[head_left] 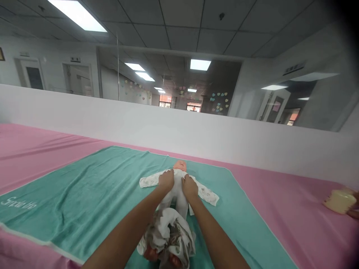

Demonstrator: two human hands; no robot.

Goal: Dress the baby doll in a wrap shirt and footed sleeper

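Observation:
A baby doll (180, 165) lies on its back on a green towel (92, 194), its head away from me. It wears a white printed long-sleeved baby top (206, 193) with both sleeves spread out to the sides. My left hand (166, 180) is closed on the white cloth at one side of the doll's chest. On the other side, my right hand (190, 186) pinches the cloth near the shoulder. White cloth covers the legs. A bunched white printed garment (171, 231) is gathered around the lower legs, where the reddish feet partly show.
Pink sheeting (266, 194) lies under the towel. A low white wall (134, 121) with a large mirror or window above it runs along the back. At the far right edge, another person's hand (353, 213) is beside a pale yellow container (340, 201).

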